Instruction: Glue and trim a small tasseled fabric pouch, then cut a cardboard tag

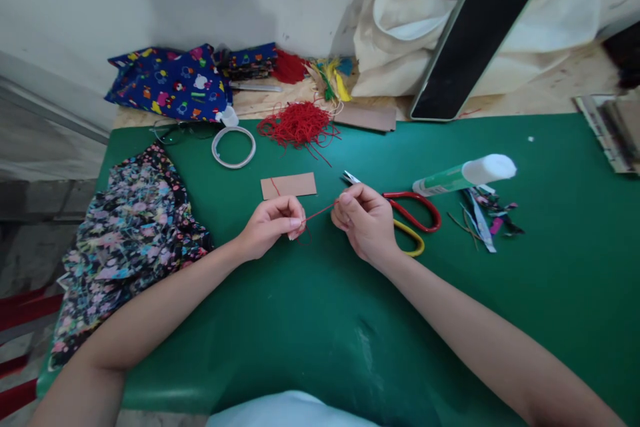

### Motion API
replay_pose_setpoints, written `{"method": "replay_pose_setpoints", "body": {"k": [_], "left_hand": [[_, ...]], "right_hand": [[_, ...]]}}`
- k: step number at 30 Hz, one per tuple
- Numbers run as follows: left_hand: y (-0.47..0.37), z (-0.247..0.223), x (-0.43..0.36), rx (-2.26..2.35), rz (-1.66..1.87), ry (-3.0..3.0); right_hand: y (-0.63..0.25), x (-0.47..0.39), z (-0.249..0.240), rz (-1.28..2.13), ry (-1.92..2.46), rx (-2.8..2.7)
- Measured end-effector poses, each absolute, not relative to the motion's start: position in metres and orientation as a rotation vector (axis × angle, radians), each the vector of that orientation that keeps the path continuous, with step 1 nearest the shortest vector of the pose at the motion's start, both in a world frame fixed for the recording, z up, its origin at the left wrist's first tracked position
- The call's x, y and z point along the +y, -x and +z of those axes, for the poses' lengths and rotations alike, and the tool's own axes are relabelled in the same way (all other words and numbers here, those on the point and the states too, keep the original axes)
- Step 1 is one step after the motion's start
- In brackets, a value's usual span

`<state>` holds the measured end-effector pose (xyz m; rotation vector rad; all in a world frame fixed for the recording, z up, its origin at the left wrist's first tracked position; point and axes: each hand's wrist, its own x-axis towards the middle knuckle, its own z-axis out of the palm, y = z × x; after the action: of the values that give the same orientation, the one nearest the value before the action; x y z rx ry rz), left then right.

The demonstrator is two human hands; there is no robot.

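A thin red string stretches between my two hands above the green table cover. My left hand pinches one part of it, and a small loop hangs below those fingers. My right hand grips the other end between thumb and forefinger. Just beyond my left hand lies a brown cardboard strip with a red thread across it. Scissors with one red and one yellow handle lie beside and partly behind my right hand. A heap of loose red strings rests farther back.
A glue stick and fabric scraps lie at the right. A phone leans on a cream bag. Floral fabric, a tape ring, glasses and a blue patterned pouch occupy the left.
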<state>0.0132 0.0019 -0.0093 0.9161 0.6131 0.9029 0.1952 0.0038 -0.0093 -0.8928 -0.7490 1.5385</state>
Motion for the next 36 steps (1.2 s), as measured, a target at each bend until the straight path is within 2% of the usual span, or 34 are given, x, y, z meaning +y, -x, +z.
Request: {"method": "replay_pose_setpoints", "body": {"k": [6,11,17,19,22,26,29,36], "left_hand": [[-0.013,-0.008,0.002,0.613,0.913,-0.867],[-0.013,-0.012,0.001,0.646,0.948,-0.932],[-0.011,-0.012,-0.002,0.714,1.046,-1.588],[-0.011,-0.01,-0.006,0.852,1.101,-1.865],[-0.014,-0.007,-0.013,1.075,1.291,-2.168],[-0.02,-0.009,-0.018,0.908,1.29,-2.402],[-0.021,-0.012,-0.018,0.75,1.282,-2.36],[-0.02,-0.013,-0.016,0.739,1.369,-1.887]], "right_hand": [[-0.197,0.002,-0.012,1.557,0.813,-0.778],[-0.206,0.008,-0.02,1.522,0.838,-1.011],[-0.212,0.017,-0.021,1.429,0.863,-1.178],[-0.213,0.014,-0.019,1.275,0.908,-1.331],[-0.212,0.005,-0.012,0.819,0.909,-1.64],[-0.204,-0.01,-0.007,0.351,0.753,-1.851],[-0.199,-0.015,-0.009,0.294,0.71,-1.87],[-0.202,-0.013,-0.011,0.462,0.737,-1.856]]}}
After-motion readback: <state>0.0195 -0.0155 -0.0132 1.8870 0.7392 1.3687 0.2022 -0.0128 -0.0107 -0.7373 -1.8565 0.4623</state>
